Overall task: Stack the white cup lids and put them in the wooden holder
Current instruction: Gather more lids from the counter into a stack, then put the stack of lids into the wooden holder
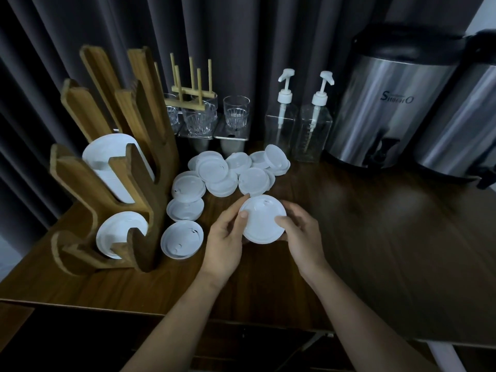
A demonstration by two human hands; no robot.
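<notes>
Your left hand (226, 238) and right hand (300, 232) both curl their fingers (243, 220) round one white lid (263, 220) above the table (375, 224).

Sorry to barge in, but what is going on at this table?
A person grips a white lid with the left hand and right hand, over the wooden table. Loose lids lie scattered behind it and to its left. The wooden holder at the left already has stacked lids in two slots.
</notes>
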